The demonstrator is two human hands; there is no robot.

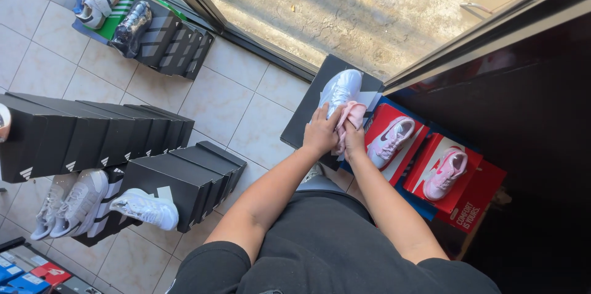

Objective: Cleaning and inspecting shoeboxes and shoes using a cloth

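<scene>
My left hand (320, 131) holds the white shoe (340, 89) with closed fingers; my right hand (353, 140) grips a pink cloth (352, 114) against it, above a black box (308, 112).

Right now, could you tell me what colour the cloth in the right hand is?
Pink; the cloth shows best in the head view.

A pale white sneaker (340, 90) is lying on a black shoebox (303, 123), its toe pointing away from the box's near edge. A crumpled pink cloth (350, 116) is pressing against the sneaker's heel end, draping over the same box.
</scene>
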